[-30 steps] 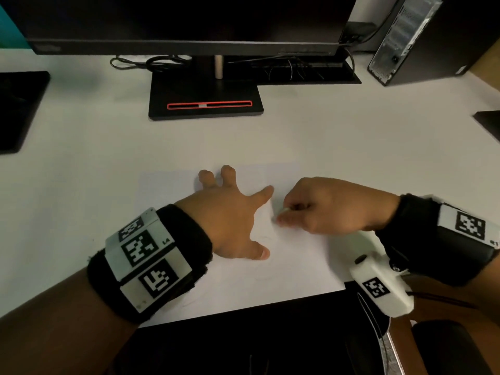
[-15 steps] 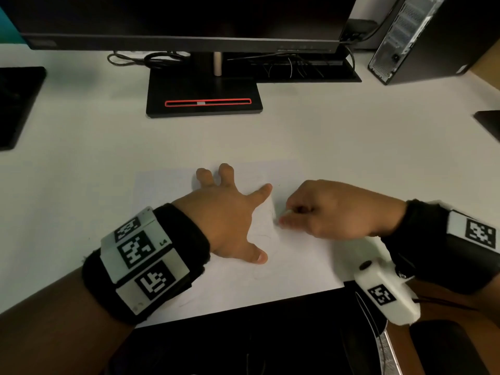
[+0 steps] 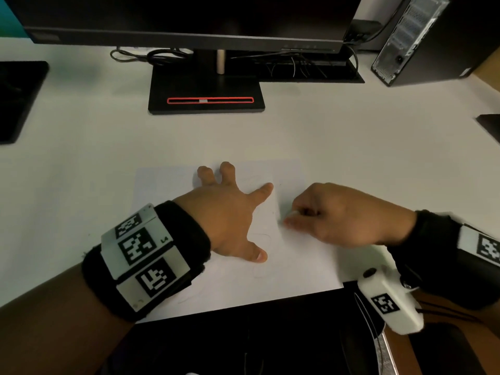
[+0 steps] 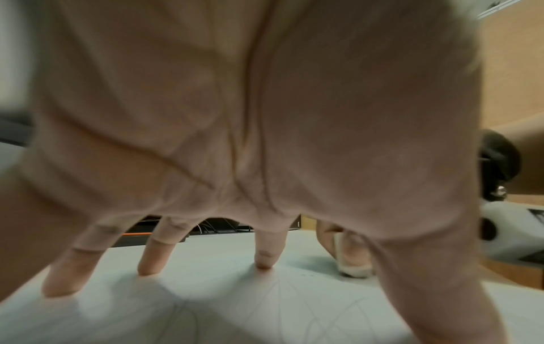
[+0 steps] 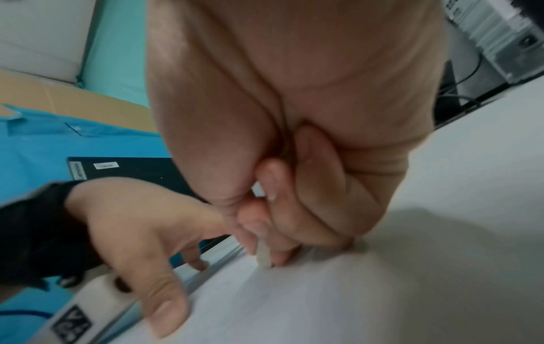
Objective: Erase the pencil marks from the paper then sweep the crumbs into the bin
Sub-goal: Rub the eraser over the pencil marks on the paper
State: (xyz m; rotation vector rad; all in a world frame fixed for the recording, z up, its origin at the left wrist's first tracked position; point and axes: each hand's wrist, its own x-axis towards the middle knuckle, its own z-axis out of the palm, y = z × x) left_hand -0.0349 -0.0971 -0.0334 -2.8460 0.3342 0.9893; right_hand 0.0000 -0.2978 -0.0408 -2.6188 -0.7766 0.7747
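A white sheet of paper (image 3: 167, 185) lies on the white desk near its front edge, with faint looping pencil marks (image 3: 263, 239) on it. My left hand (image 3: 230, 212) lies on the sheet, fingers spread and straight, their tips pressing it down. Just to its right, my right hand (image 3: 324, 215) is curled round a small white eraser (image 3: 293, 213), whose lower end (image 5: 263, 257) touches the paper. The left wrist view shows the eraser (image 4: 351, 265) on the sheet beyond my thumb. No bin is in view.
A monitor on a black stand (image 3: 205, 96) is at the back of the desk, with cables (image 3: 151, 54) behind it. A computer tower (image 3: 433, 39) stands back right. Dark flat objects lie at the left edge (image 3: 19, 98) and right edge (image 3: 489, 125).
My right hand with the eraser has shifted slightly right and back over the same spot on the paper. The left hand has stayed pressed on the sheet.
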